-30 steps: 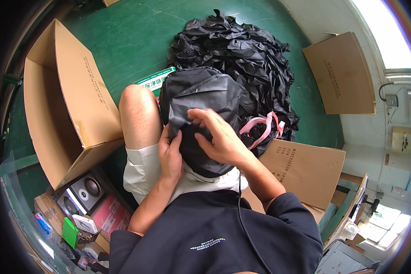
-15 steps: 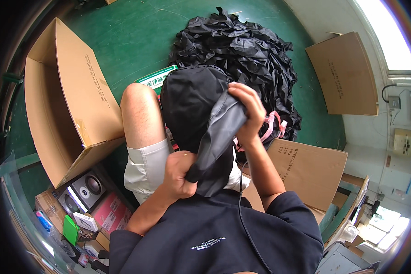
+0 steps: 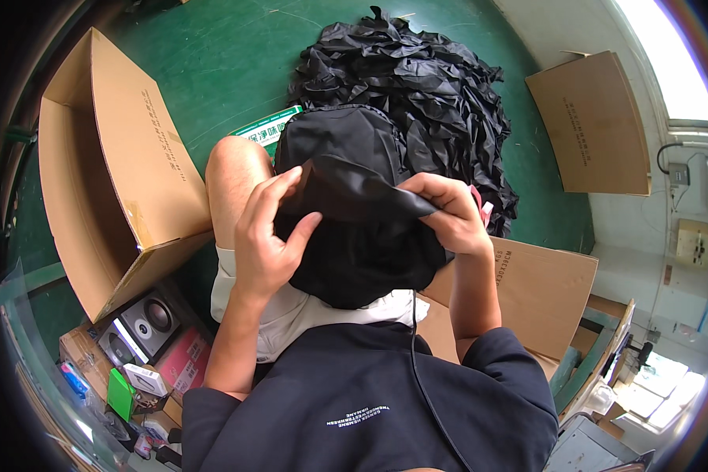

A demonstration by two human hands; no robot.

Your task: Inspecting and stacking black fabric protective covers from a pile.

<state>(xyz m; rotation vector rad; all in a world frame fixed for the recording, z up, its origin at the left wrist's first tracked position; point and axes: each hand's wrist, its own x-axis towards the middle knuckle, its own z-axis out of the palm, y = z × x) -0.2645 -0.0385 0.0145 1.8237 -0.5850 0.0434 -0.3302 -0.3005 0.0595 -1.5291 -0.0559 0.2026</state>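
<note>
Pink strap (image 3: 487,211) mostly hidden behind right hand (image 3: 455,216). Green-and-white box (image 3: 274,128) partly behind knee (image 3: 232,167). Grey box (image 3: 586,450) cut off at lower edge. Clutter (image 3: 142,447), lower left, too small to tell.

Fabric (image 3: 354,193) I've got: smooth w/ slight sheen. Pile (image 3: 401,75): crinkly cloth, semi-gloss. My shorts (image 3: 279,318): matt cloth. Carton (image 3: 138,141): matt cardbd. Floor (image 3: 212,71): smooth, semi-gloss.

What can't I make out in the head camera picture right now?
Head view, pink ribbon: partly hidden behind the right hand.
Head view, green-and-white box: partly behind the knee and black cloth.
Head view, black cord: lower end cut off by the bottom edge.
</note>
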